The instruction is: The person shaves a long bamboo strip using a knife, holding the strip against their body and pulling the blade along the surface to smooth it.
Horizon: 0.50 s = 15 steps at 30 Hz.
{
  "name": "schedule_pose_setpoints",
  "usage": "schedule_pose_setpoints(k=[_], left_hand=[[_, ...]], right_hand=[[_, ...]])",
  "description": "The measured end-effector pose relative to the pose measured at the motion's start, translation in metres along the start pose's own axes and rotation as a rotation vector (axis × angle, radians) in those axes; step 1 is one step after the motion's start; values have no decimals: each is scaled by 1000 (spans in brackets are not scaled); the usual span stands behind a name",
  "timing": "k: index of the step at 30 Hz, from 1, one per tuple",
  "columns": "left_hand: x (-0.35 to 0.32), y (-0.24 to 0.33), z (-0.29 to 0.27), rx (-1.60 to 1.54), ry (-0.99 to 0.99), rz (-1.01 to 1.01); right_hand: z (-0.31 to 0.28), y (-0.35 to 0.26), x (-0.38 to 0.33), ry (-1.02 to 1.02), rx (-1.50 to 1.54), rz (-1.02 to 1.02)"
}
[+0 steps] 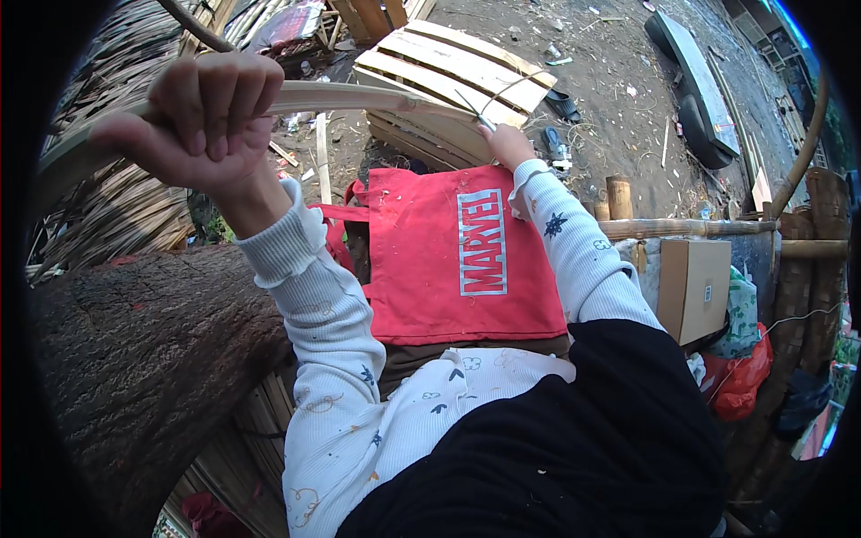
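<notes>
In the upper left of the frame, the left hand [215, 121] is closed in a fist, its fingers curled tightly over a long, pale wooden strip [336, 97]. This strip arcs from the left edge of the view across the upper middle, in front of a slatted wooden crate [430, 76]. Near its far end, at upper centre, the right hand [511, 146] has its fingers folded around a thin metal tool [485, 122], which shows beside the strip's end; whether the two touch, and how far the fingers wrap, I cannot tell. Below the hands, in the centre, a red tote bag [417, 251] with a pale printed rectangle lies across the person's lap, small pale flecks on it. A thick dark log [152, 350] fills the lower left, with dried leaves [112, 206] stacked above it. Dark sandals [562, 106] lie on the bare ground [619, 90] right of the crate. At right, a cardboard box [693, 291] stands beside a red plastic bag [744, 381], below a horizontal bamboo rail [691, 229].
</notes>
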<state>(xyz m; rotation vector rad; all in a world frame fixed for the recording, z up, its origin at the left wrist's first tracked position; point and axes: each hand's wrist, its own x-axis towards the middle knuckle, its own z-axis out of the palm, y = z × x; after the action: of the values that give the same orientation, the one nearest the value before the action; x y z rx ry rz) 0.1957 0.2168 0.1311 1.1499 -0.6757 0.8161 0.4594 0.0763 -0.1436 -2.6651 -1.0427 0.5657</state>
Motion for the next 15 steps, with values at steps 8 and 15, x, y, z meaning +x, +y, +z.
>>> schedule_pose_setpoints(k=[8, 15], left_hand=[[1, 0, 6, 75, 12, 21], [-5, -3, 11, 111, 57, 37]], right_hand=[[14, 14, 12, 87, 20, -59], [24, 21, 7, 108, 38, -4]])
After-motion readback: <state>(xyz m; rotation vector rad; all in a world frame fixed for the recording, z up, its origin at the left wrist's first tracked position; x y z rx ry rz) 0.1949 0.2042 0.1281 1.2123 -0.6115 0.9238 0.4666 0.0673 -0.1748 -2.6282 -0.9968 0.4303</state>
